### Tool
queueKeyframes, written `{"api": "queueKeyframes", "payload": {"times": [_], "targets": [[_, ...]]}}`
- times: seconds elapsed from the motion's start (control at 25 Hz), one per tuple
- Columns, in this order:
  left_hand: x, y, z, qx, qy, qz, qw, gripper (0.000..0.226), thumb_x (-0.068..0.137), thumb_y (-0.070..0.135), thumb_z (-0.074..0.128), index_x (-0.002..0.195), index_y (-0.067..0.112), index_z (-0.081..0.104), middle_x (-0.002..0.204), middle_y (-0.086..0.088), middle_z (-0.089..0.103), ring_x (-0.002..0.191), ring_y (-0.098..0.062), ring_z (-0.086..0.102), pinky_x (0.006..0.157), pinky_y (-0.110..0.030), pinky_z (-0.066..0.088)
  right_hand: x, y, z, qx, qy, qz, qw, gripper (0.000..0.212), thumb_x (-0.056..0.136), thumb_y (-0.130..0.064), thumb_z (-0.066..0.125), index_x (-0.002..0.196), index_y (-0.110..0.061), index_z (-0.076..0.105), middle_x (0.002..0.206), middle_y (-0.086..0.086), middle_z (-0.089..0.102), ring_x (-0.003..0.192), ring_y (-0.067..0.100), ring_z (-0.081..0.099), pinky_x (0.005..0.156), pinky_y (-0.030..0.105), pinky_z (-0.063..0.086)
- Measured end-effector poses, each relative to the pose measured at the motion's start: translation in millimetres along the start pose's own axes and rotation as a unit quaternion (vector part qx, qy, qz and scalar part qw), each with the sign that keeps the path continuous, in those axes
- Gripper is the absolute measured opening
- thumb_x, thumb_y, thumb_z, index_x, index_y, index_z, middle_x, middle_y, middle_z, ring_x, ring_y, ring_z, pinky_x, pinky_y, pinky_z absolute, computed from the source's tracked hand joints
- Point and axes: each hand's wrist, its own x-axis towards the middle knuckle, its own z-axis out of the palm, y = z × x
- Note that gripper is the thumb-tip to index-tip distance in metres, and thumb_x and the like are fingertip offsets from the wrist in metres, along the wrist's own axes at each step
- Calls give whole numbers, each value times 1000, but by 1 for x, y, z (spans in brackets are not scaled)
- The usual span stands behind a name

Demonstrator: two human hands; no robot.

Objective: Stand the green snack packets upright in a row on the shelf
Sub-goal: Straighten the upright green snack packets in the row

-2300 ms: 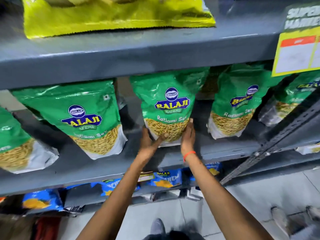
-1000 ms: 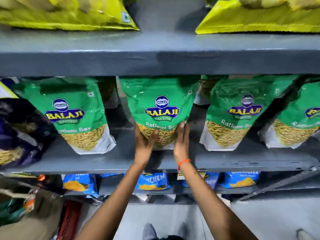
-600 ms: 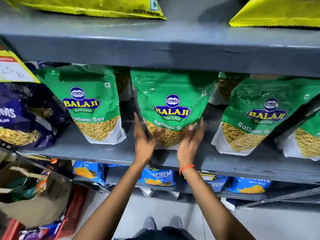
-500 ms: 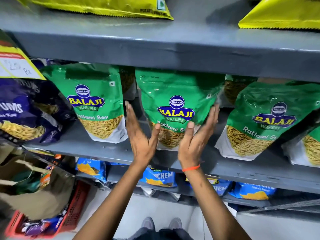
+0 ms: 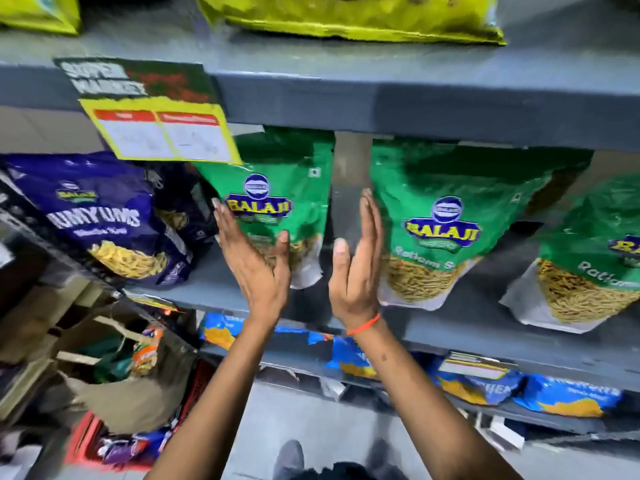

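**Here, two flat hands at the leftmost green packet**

Now the left hand (image 5: 258,271) is lying flat against the front of the left packet (image 5: 277,202), fingers straight and together, thumb out to the right over the packet's clear lower window. Its grip is wide, closing on nothing. The right hand (image 5: 356,268) is standing edge-on in the gap between that packet and the middle packet (image 5: 446,220), palm turned left, fingers straight and pointing up. Its grip is wide too, and whether it is touching either packet is not clear. An orange band (image 5: 363,323) is sitting on the right wrist.

All three green packets are standing on the grey shelf (image 5: 214,292), leaning a little, with gaps between them. The right packet (image 5: 588,265) is being cut off by the frame edge. A purple packet (image 5: 104,216) is sitting just left of the left packet, on the same shelf. A yellow price tag (image 5: 162,133) is hanging from the shelf above, covering the left packet's top corner. Yellow packets (image 5: 346,19) are lying on that upper shelf. Blue packets (image 5: 568,396) are lying on the shelf below. A red crate (image 5: 86,441) is sitting on the floor at lower left
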Motion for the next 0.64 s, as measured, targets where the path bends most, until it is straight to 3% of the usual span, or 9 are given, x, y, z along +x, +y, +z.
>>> {"api": "queueKeyframes", "payload": {"times": [0.12,0.2,0.28,0.4,0.48,0.56,0.64], "targets": [[11,-44,-17,-43,-70,-87,993,96,83,69,39,148,6,7,158,-10,13,145,-13,11,119,-21,7,-25,15,43,-6,-42,132,990,58,95,-40,33,139,-1,29,143,5,32,135,7,26,114,14,15],[14,-64,-20,-99,-147,-171,969,102,78,72,44,150,14,2,155,4,15,142,-9,14,112,-12,12,-44,30,62,-5,-71,230,971,60,94,-41,35,141,-5,26,148,8,31,138,14,27,115,20,16],[12,-82,-23,-124,-224,-207,944,98,80,61,49,149,20,-7,151,18,12,140,-7,21,106,-8,18,-59,37,73,21,-90,289,953,57,92,-38,37,143,-14,24,151,3,32,139,11,31,116,29,23],[10,-90,-22,-138,-318,-229,910,103,74,70,49,147,31,-13,154,8,29,131,-10,38,110,-23,27,-66,40,77,32,-92,315,944,44,89,-52,38,132,-40,34,133,-25,48,125,-8,43,104,19,36],[10,-92,-24,-154,-315,-235,907,112,66,81,49,147,31,-9,153,2,32,132,-10,38,110,-27,27,-69,39,80,21,-95,319,943,41,89,-55,38,129,-49,32,125,-41,46,121,-13,43,97,6,35],[10,-93,-27,-173,-306,-240,905,115,63,83,50,148,29,-6,154,1,31,136,-11,34,113,-29,26,-73,33,80,5,-98,319,943,45,88,-59,37,131,-48,30,126,-39,45,121,-12,43,95,4,35],[11,-93,-31,-176,-314,-242,901,113,67,78,52,149,25,-6,155,-1,29,140,-16,31,117,-34,24,-73,31,79,4,-104,318,942,51,87,-60,36,133,-39,31,132,-19,50,122,-1,46,100,16,38]]}}
